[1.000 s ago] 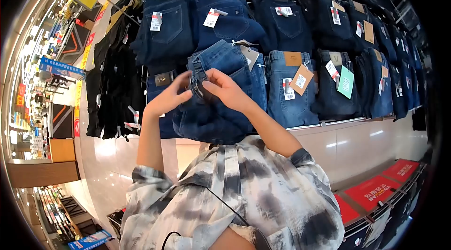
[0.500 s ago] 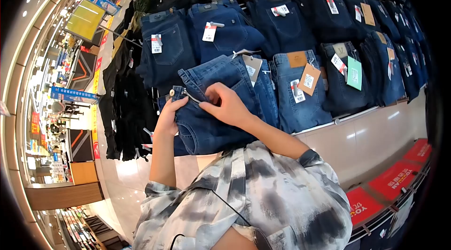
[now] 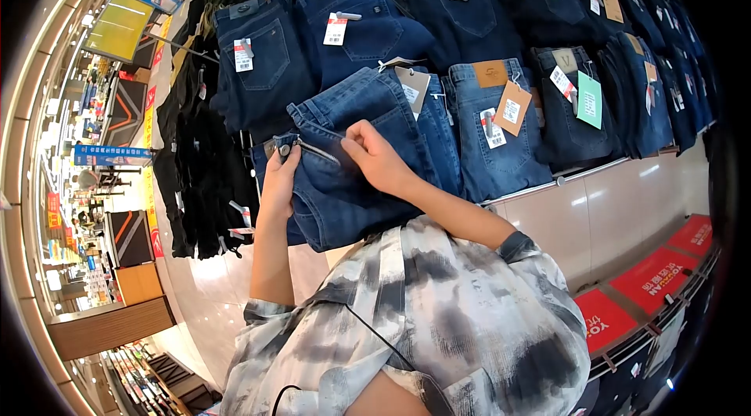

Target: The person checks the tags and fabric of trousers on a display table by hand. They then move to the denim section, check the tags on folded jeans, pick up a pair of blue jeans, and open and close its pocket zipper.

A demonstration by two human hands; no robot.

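Jeans [image 3: 344, 201] — waistband [image 3: 291, 139] in left grip [image 3: 277, 185], open zipper [image 3: 319, 152] beside right grip [image 3: 381, 159]

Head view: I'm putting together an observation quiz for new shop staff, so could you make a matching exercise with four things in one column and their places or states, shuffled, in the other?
Column one
1. Left hand
2. Right hand
3. Green tag
4. Yellow sign

Column two
A. Lying against dark jeans with a pale waist patch
B. At the upper left of the picture
C. Holding the held jeans beside the button
D. By the end of the zip farther from the button

Right pairs: 1-C, 2-D, 3-A, 4-B
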